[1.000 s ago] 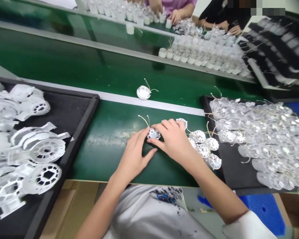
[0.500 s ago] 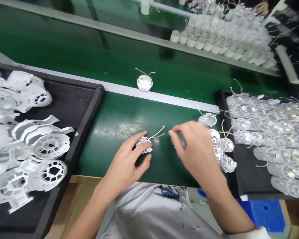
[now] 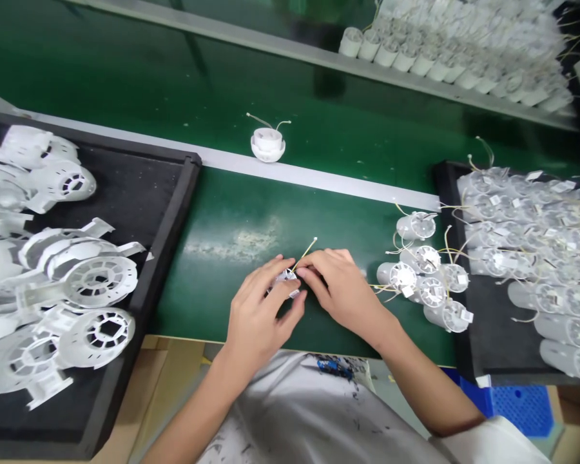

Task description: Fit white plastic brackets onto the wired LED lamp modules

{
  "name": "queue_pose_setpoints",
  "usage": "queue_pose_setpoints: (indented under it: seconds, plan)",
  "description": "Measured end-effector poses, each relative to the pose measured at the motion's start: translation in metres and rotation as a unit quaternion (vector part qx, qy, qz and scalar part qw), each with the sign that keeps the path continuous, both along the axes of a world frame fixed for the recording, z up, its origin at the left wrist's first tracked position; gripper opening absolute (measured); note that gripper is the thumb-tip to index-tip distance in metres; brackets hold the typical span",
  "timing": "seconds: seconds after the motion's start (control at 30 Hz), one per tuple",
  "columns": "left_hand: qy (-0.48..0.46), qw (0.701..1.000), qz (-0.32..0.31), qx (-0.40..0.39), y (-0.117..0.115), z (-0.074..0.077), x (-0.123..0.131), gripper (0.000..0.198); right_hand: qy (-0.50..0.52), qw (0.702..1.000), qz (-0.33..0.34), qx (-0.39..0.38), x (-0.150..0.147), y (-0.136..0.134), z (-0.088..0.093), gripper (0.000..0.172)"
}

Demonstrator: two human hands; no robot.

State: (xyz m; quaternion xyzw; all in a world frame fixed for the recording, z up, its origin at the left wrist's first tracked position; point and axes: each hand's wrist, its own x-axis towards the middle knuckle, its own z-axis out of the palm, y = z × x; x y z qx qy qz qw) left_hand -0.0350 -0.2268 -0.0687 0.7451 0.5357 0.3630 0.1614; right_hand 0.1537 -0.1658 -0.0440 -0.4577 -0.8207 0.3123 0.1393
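Both my hands meet at the middle of the green belt. My left hand [image 3: 261, 312] and my right hand [image 3: 339, 290] grip a small round white plastic part [image 3: 286, 277] between their fingers, so most of it is hidden. Two thin wires [image 3: 305, 251] rise from it toward the upper right. To the right of my right hand lies a loose group of similar wired round parts [image 3: 419, 270]. A white cup-shaped unit with two wires [image 3: 267, 143] stands farther away, beyond my hands, on the belt.
A black tray [image 3: 167, 212] of white perforated plastic housings lies left. Another black tray [image 3: 483, 338] holds many wired translucent parts on the right. A white strip [image 3: 319, 180] crosses the belt, with rows of white cups [image 3: 391, 55] beyond. A blue crate [image 3: 517, 409] sits below.
My right hand has moved left from beside the loose parts and now grips the round part with my left hand. The wires point higher, and the view has shifted slightly.
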Motion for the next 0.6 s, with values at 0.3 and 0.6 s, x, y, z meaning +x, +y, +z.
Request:
queue_pose_setpoints:
  seconds: [0.3, 0.6]
  plan:
    - [-0.009, 0.996, -0.064, -0.065, 0.001, 0.001, -0.009, 0.054, -0.054, 0.998, 0.007, 0.025, -0.003, -0.003, -0.013, 0.029]
    - [0.013, 0.991, -0.078, -0.106, 0.001, -0.005, -0.015, 0.07, -0.125, 0.988, 0.016, 0.087, 0.0, 0.001, -0.017, 0.032]
